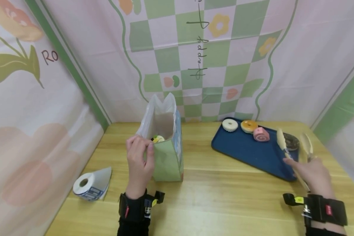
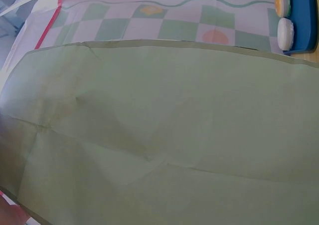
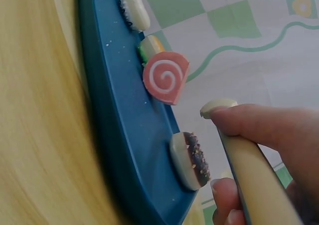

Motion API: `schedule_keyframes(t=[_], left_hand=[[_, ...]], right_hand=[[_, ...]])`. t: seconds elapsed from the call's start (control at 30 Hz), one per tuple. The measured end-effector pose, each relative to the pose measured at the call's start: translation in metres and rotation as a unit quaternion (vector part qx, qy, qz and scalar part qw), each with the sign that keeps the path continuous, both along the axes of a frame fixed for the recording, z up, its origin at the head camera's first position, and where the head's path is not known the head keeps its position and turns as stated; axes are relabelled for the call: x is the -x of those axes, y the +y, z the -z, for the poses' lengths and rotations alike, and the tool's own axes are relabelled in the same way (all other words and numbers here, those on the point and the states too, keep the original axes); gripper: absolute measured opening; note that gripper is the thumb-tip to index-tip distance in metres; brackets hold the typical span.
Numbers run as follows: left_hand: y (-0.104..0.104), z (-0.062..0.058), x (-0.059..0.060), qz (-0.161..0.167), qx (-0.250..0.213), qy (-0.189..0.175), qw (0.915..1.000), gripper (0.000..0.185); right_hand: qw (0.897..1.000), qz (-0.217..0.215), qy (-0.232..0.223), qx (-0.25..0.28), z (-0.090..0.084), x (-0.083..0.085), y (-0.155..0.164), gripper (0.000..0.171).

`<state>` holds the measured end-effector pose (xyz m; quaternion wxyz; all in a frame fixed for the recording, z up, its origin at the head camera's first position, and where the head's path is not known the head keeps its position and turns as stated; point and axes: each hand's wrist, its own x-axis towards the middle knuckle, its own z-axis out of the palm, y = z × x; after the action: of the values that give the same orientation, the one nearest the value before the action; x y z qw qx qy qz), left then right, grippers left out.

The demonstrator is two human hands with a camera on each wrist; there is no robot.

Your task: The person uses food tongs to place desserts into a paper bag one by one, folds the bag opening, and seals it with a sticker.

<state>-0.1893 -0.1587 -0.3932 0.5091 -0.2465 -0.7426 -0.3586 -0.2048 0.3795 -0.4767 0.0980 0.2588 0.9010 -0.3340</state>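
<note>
My left hand pinches the near top rim of an upright light green paper bag with a pale inside. Just inside its mouth shows a small white and yellow piece; the rest of the inside is hidden. In my right hand are pale beige tongs, their arms spread on either side of a chocolate-topped doughnut. That doughnut lies at the right end of a dark blue tray. In the right wrist view, thumb and fingers grip the tongs near the sprinkled doughnut.
Also on the tray are a white doughnut, an orange-glazed doughnut and a pink swirl roll. A roll of labels sits at the table's left. A patterned cloth hangs behind the wooden table.
</note>
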Motion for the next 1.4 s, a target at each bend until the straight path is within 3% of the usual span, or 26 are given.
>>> schedule_keyframes(t=[0.47, 0.9, 1.4], left_hand=[[-0.001, 0.001, 0.000, 0.000, -0.002, -0.004, 1.0000, 0.037], [-0.001, 0.001, 0.001, 0.000, 0.001, 0.001, 1.0000, 0.039], [-0.002, 0.002, 0.002, 0.000, -0.001, -0.004, 1.0000, 0.037]], right_hand=[[1.000, -0.029, 0.003, -0.008, 0.010, 0.002, 0.002, 0.132], [0.999, -0.020, 0.025, -0.024, 0.019, 0.002, 0.000, 0.114], [0.999, -0.023, 0.025, -0.038, 0.023, 0.006, 0.002, 0.114]])
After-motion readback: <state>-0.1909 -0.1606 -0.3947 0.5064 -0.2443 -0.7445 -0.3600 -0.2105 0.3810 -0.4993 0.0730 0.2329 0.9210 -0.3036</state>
